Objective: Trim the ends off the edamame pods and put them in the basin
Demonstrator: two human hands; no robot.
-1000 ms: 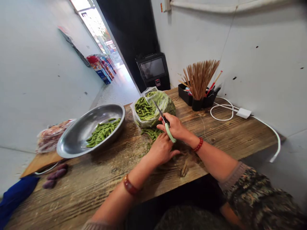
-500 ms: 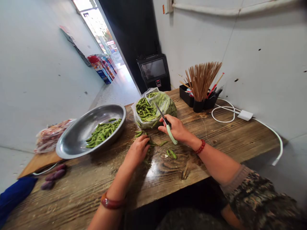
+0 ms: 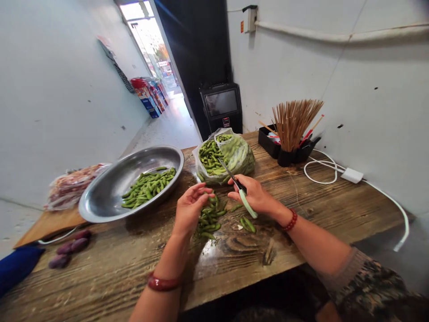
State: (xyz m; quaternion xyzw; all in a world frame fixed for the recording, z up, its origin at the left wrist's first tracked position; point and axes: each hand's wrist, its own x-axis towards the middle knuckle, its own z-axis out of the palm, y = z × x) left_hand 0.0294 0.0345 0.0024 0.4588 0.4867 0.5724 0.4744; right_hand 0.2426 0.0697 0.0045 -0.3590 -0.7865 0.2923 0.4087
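My right hand (image 3: 253,193) grips a pair of scissors (image 3: 248,205) with pale green handles; the narrow blades point up and left toward the bag. My left hand (image 3: 191,206) is just above the table, its fingers curled toward the thumb at the edge of a pile of green soybean pods (image 3: 208,220). Whatever lies between those fingertips is too small to make out. A few loose pods (image 3: 248,224) lie below the scissors. Behind the hands stands an open clear plastic bag (image 3: 243,156) full of pods. To the left, a wide metal basin (image 3: 107,188) holds more pods.
On the wooden table (image 3: 134,264), dark purple oblong items (image 3: 70,248) and a bagged bundle (image 3: 72,188) sit at left. A black holder (image 3: 268,141) with wooden skewers (image 3: 296,123) stands back right, beside a white cable (image 3: 382,190). A black appliance (image 3: 221,105) is behind the table.
My left hand has lifted off the pile and turned, exposing more pods beneath. My right hand still holds the scissors, at much the same angle. The whole view has shifted slightly.
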